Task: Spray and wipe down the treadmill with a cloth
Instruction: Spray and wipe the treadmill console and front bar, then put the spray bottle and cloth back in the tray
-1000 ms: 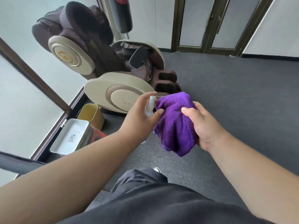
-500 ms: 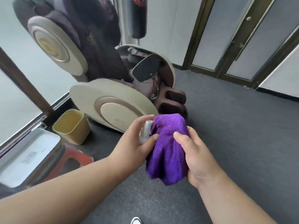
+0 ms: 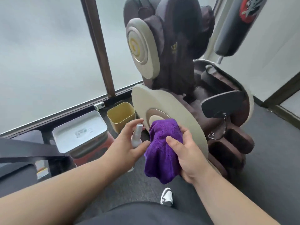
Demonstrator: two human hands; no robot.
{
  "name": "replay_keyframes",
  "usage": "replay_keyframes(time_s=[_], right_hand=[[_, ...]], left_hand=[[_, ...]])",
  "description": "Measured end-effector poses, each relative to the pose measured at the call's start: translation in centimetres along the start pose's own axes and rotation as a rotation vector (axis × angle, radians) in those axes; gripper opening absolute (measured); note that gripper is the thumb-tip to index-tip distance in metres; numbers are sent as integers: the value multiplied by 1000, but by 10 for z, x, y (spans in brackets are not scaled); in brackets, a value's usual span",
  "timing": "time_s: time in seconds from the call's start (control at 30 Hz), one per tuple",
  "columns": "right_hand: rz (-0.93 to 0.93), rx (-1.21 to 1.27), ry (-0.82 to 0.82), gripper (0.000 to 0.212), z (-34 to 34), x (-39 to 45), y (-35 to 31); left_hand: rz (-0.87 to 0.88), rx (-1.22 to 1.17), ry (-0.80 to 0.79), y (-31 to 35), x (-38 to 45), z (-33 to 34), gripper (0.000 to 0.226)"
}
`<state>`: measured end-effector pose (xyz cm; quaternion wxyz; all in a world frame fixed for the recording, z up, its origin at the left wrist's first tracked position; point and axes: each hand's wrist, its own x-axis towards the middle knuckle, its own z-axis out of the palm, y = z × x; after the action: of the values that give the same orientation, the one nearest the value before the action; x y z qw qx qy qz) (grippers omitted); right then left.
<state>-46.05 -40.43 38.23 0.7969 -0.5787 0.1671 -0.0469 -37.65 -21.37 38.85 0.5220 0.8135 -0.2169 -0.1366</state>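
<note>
1. 2 hands are busy in front of the person: the left hand (image 3: 125, 144) grasps a small white spray bottle (image 3: 136, 135), and the right hand (image 3: 189, 153) grasps a purple cloth (image 3: 159, 148).
2. The bottle stands almost upright in the left grip, the thumb on one side, the fingers curled behind it, and its nozzle points toward the cloth just beside it.
3. The cloth is bunched in the right grip and hangs down in soft folds below the palm.
4. I judge the cloth light, soft and a little fluffy; it is best held in a bunch, so that a flat pad stays free for wiping.
5. The bottle looks light, smooth and maybe slippery; hold it around the body, with 1 finger free for the top.
6. Behind the hands stands a massage chair (image 3: 168, 111); whether the dark frame (image 3: 24, 153) at the left belongs to the treadmill, I cannot tell.
</note>
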Motion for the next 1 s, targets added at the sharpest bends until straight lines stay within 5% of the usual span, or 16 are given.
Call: replay_keyframes(time_s=[0.13, 0.37, 0.6, 1.0], right_hand=[[-40, -201, -281, 70, 3, 80, -10], [40, -387, -598, 52, 32, 158, -15], [146, -397, -665, 49, 80, 206, 11], [227, -574, -679, 45, 233, 327, 78]], left_hand=[[-61, -23, 142, -9, 29, -1, 60], [-329, -18, 345, -25, 44, -14, 73], [-521, 76, 581, -79, 45, -49, 37], [-708, -16, 771, -241, 108, -203, 38]])
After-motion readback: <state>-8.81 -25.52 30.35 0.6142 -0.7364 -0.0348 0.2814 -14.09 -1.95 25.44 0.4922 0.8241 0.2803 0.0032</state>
